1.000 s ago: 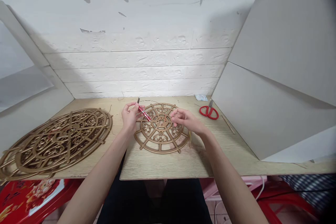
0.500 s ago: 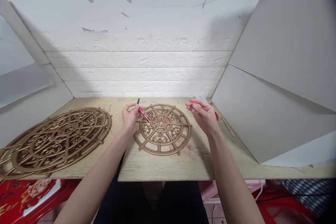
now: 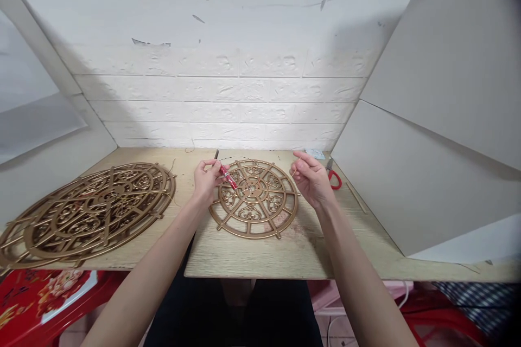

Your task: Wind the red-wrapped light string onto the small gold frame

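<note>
My left hand (image 3: 207,178) is closed round a slim red tube (image 3: 228,178) with white markings and a dark end, tilted above a round gold openwork panel (image 3: 250,236). A thin dark wire (image 3: 240,158) curves from near this hand over the panel; where its ends fasten I cannot tell. My right hand (image 3: 311,179) is raised past the panel's right edge, pinching a thin pale stick (image 3: 296,167) between thumb and fingers. The panel lies flat, with scrollwork between its spokes.
More gold panels (image 3: 91,217) lie stacked at the left of the wooden table (image 3: 252,263). Red-handled scissors (image 3: 335,179), a pale blue packet (image 3: 315,154) and a wooden stick (image 3: 356,197) lie at the right. White boards (image 3: 439,173) flank the table; a brick-patterned wall (image 3: 211,87) stands behind.
My right hand has shifted and turned slightly, so the pale stick and the scissors now show. The left hand keeps the red tube over the panel. The whole view has shifted a little.
</note>
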Demonstrator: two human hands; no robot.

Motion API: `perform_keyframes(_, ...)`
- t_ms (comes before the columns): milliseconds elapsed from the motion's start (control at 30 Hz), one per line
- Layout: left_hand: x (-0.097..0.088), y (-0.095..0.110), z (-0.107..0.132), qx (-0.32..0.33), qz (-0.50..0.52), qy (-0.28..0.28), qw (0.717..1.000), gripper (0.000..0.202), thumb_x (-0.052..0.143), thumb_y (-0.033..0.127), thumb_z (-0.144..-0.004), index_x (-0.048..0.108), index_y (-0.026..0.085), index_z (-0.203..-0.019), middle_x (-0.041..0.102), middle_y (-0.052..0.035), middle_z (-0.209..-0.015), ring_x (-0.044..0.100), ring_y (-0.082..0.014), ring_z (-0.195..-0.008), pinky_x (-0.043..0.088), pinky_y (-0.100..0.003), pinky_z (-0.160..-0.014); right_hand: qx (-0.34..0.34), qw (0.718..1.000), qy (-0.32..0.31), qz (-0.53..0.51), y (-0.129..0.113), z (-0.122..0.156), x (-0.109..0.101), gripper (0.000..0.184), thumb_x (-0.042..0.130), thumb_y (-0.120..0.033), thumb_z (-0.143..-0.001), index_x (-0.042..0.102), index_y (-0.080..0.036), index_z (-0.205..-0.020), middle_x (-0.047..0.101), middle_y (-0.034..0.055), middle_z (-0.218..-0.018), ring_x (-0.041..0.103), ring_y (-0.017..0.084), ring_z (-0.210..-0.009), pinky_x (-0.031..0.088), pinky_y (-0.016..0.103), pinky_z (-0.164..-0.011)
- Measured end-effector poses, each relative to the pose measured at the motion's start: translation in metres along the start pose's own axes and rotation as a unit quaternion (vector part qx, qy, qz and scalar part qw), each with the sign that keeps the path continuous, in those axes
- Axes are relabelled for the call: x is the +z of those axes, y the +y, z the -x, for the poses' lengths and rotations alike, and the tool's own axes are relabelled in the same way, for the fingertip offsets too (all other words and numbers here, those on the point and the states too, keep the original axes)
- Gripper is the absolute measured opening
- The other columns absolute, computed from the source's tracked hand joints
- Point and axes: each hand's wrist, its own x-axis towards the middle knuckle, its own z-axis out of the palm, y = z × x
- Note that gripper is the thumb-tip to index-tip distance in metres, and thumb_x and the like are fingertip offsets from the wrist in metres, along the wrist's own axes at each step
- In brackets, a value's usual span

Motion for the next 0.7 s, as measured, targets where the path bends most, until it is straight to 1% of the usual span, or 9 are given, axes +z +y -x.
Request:
perform_keyframes(133,0.001,-0.002,0.001,-0.015,-0.007,-0.025,1.000,0.019,0.062,0.019,-0.073,0.047,0.017,-0.084,0.068,-0.0061,-0.067,0.064,-0.0148,-0.059,0.049,-0.023,-0.051,0.052,0.996,-0.073,-0.020,0.009,0.007,0.019,0.030,0.078,-0.037,-0.058,0.057,-0.022,-0.072,0.053,-0.0024,-0.060,0.048,0.010,-0.053,0.042,0.026,-0.053)
perform_keyframes(233,0.000,-0.005,0.000,-0.041,0.003,-0.041,0.998,0.019,0.063,0.018,-0.073,0.046,0.017,-0.082,0.068,-0.0071,-0.069,0.064,-0.0148,-0.058,0.049,-0.024,-0.051,0.076,0.990,-0.117,-0.034,0.013,0.013,0.029,0.029,0.076,-0.038,-0.061,0.055,-0.022,-0.073,0.053,-0.0024,-0.061,0.051,0.012,-0.057,0.046,0.028,-0.058)
perform_keyframes(300,-0.001,-0.006,-0.001,-0.060,0.016,-0.054,0.997,0.019,0.063,0.018,-0.073,0.046,0.017,-0.081,0.069,-0.0078,-0.070,0.064,-0.0144,-0.057,0.049,-0.023,-0.051,0.097,0.984,-0.138,-0.055,0.015,0.016,0.033,0.028,0.076,-0.036,-0.062,0.056,-0.022,-0.074,0.053,-0.0023,-0.063,0.053,0.012,-0.061,0.046,0.027,-0.057)
perform_keyframes(367,-0.002,-0.007,-0.001,-0.076,0.033,-0.068,0.994,0.018,0.063,0.018,-0.074,0.046,0.016,-0.081,0.069,-0.0084,-0.072,0.064,-0.0138,-0.057,0.049,-0.024,-0.052,0.120,0.978,-0.154,-0.075,0.016,0.018,0.035,0.026,0.075,-0.034,-0.064,0.056,-0.022,-0.076,0.053,-0.0022,-0.066,0.053,0.011,-0.061,0.041,0.022,-0.049)
perform_keyframes(433,-0.002,-0.008,-0.002,-0.095,0.047,-0.079,0.991,0.016,0.062,0.016,-0.075,0.047,0.016,-0.081,0.069,-0.0090,-0.073,0.064,-0.0132,-0.057,0.050,-0.024,-0.055,0.140,0.973,-0.167,-0.071,0.018,0.020,0.036,0.024,0.075,-0.033,-0.065,0.058,-0.022,-0.078,0.052,-0.0029,-0.066,0.047,0.008,-0.054,0.030,0.018,-0.040)
perform_keyframes(500,-0.002,-0.008,-0.002,-0.116,0.059,-0.085,0.988,0.013,0.061,0.015,-0.075,0.048,0.016,-0.080,0.070,-0.0097,-0.075,0.065,-0.0133,-0.059,0.051,-0.025,-0.058,0.141,0.973,-0.181,-0.034,0.022,0.021,0.038,0.021,0.074,-0.033,-0.067,0.061,-0.021,-0.079,0.051,-0.0040,-0.063,0.038,0.005,-0.047,0.023,0.018,-0.038)
perform_keyframes(533,-0.002,-0.008,-0.002,-0.126,0.064,-0.089,0.986,0.012,0.060,0.014,-0.076,0.049,0.015,-0.080,0.070,-0.0100,-0.076,0.065,-0.0135,-0.060,0.052,-0.025,-0.059,0.133,0.973,-0.188,-0.002,0.024,0.021,0.040,0.020,0.073,-0.034,-0.068,0.063,-0.020,-0.078,0.051,-0.0040,-0.061,0.037,0.005,-0.047,0.025,0.018,-0.039)
perform_keyframes(633,0.000,-0.007,0.000,-0.144,0.075,-0.098,0.982,0.009,0.059,0.012,-0.076,0.051,0.014,-0.079,0.070,-0.0110,-0.077,0.065,-0.0141,-0.062,0.052,-0.026,-0.061,0.093,0.970,-0.198,0.104,0.031,0.022,0.045,0.020,0.072,-0.035,-0.069,0.066,-0.017,-0.076,0.059,-0.0007,-0.068,0.047,0.008,-0.057,0.038,0.022,-0.053)
perform_keyframes(700,0.002,-0.007,0.002,-0.146,0.079,-0.101,0.981,0.009,0.059,0.011,-0.077,0.051,0.014,-0.077,0.069,-0.0109,-0.076,0.065,-0.0143,-0.062,0.052,-0.026,-0.061,0.077,0.967,-0.191,0.150,0.036,0.022,0.048,0.022,0.072,-0.036,-0.068,0.066,-0.016,-0.075,0.063,0.0014,-0.073,0.053,0.011,-0.066,0.042,0.025,-0.062)
